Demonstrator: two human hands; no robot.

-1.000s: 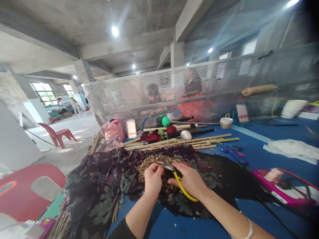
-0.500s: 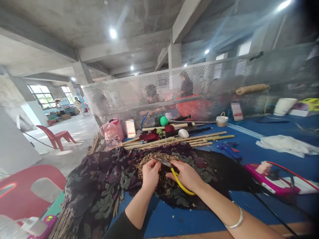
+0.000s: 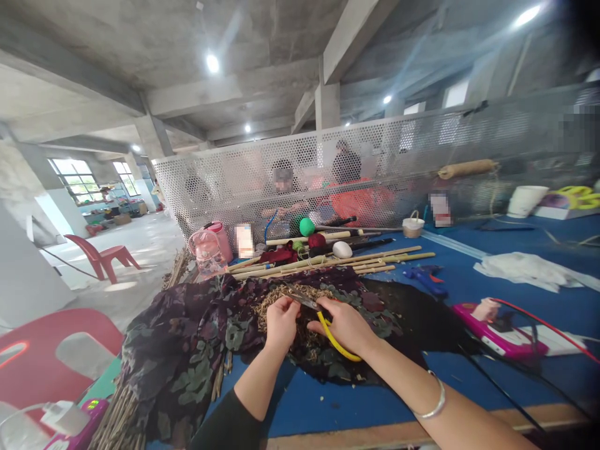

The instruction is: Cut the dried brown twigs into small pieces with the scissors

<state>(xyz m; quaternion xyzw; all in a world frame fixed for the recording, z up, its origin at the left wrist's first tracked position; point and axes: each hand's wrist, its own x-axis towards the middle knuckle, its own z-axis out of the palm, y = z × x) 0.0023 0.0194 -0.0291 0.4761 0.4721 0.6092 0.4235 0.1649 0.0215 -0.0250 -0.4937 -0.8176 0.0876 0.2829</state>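
Note:
My right hand (image 3: 344,325) grips yellow-handled scissors (image 3: 338,344), their metal blades pointing up and left toward my other hand. Beside the blade tips, my left hand (image 3: 282,322) is closed in a pinch; what its fingertips hold is too small to make out. Under both hands lies a heap of dry brown plant clippings (image 3: 267,299). The heap rests on a dark floral cloth (image 3: 192,337) spread over the blue tabletop (image 3: 323,409).
Behind the cloth lie bamboo sticks (image 3: 394,258), a green ball (image 3: 307,226) and a white ball (image 3: 342,250). A blue glue gun (image 3: 427,280) and a pink power strip (image 3: 499,334) are on the right. Past a perforated metal screen (image 3: 225,181) sit other people.
The view has shifted slightly, so the things on the right appear further left. Both hands keep nearly the same pose over the heap, with the scissors still in my right hand.

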